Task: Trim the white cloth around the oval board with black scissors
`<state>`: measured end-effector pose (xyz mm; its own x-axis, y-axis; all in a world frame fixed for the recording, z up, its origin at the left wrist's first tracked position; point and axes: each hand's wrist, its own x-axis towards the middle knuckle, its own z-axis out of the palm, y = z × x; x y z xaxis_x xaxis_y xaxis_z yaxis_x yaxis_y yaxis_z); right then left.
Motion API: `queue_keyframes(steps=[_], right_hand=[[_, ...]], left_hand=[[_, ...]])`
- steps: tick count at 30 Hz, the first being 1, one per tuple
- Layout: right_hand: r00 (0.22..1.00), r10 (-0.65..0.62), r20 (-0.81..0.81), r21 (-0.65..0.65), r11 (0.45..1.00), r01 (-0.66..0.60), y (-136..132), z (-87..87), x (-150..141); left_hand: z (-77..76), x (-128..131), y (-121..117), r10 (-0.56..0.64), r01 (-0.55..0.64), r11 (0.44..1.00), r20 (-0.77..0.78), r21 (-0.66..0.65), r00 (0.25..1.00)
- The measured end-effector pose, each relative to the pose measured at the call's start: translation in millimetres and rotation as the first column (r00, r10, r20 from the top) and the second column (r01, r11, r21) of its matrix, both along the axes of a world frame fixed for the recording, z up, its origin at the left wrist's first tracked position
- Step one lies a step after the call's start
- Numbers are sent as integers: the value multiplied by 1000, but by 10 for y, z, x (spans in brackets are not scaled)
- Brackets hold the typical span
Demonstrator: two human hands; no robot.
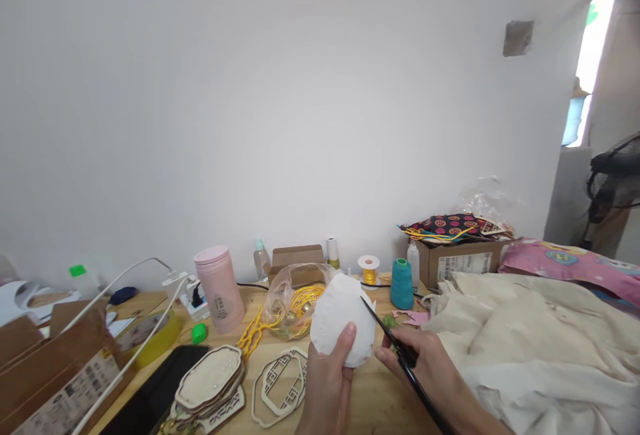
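Mid-trim, by the look of it. Left hand [327,382] gripping white padded piece [343,318] from below, thumb across its front, held up over the near edge of the bench [373,398]. Right hand [425,368] closed around black scissors [395,345], tip touching the piece's right edge. Likely next: rotate the piece into the blades, keep the thumb clear of the cut line. Can't tell whether the blades are parted; handles hidden under the fingers [387,357]. Both forearms cut off at the frame bottom. Back of the white piece unseen. Wooden frame cutouts [280,385] flat near the bench's front edge, cream fabric [530,335] heaped at the right end.
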<state>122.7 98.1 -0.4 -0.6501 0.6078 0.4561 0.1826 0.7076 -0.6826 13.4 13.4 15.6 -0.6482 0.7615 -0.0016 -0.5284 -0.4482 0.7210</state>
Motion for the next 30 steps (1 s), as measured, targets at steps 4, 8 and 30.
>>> queue_keyframes(steps=[4, 8, 30], right_hand=[[1000, 25, -6, -70, 997, -26, 10, -34, -17], [991, 133, -26, -204, 970, -135, 11, -26, -21], [977, 201, -68, -310, 927, -212, -10, -40, -17]], left_hand=[[7, -2, 7, -2, 2, 1000, 5, -10, 1000], [11, -5, -2, 11, -11, 1000, 18, -24, 1000], [-58, -83, 1, 41, -60, 995, -217, -81, 975]])
